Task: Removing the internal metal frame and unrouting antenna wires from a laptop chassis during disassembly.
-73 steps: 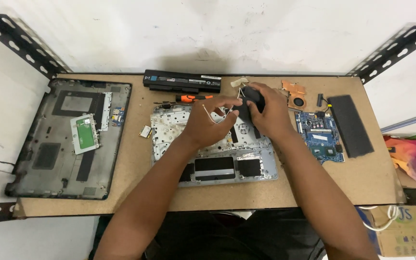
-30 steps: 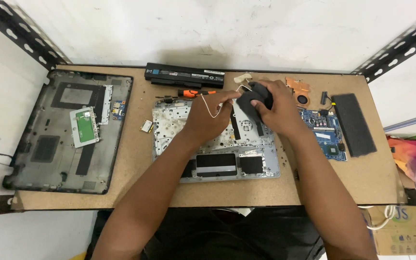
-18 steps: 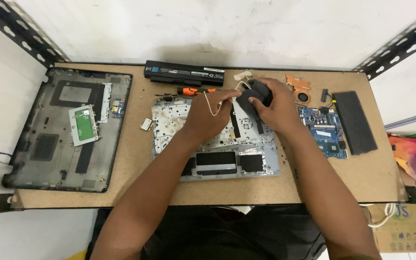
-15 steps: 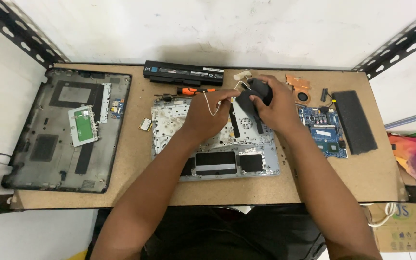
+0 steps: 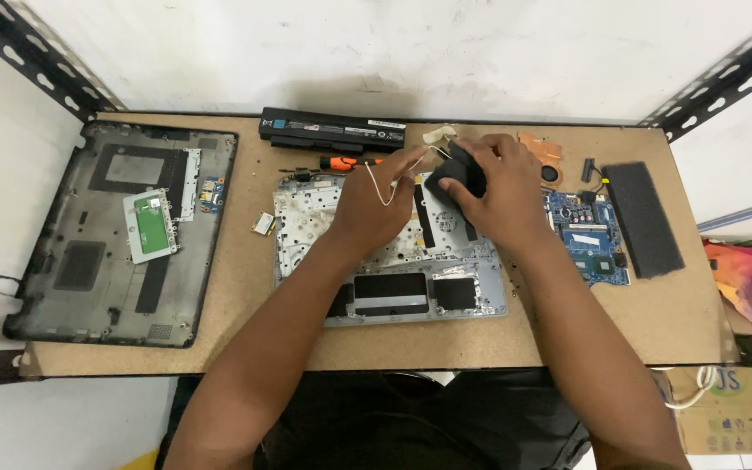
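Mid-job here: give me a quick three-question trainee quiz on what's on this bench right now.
1. True or false: the black battery pack lies along the far edge of the table.
2. Which hand grips the small black part: A left, B right?
3. What blue item lies right of the silver keyboard frame?

Key: 1 true. 2 B; the right hand holds it, and the left hand pinches a thin white wire. 3 the circuit board.

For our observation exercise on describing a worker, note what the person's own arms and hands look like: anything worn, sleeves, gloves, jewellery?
Both forearms are bare up to the frame's lower edge, with no sleeve showing. The left hand and right hand wear no gloves. No watch, bracelet or ring shows on either. Dark clothing covers the lap below the table edge.
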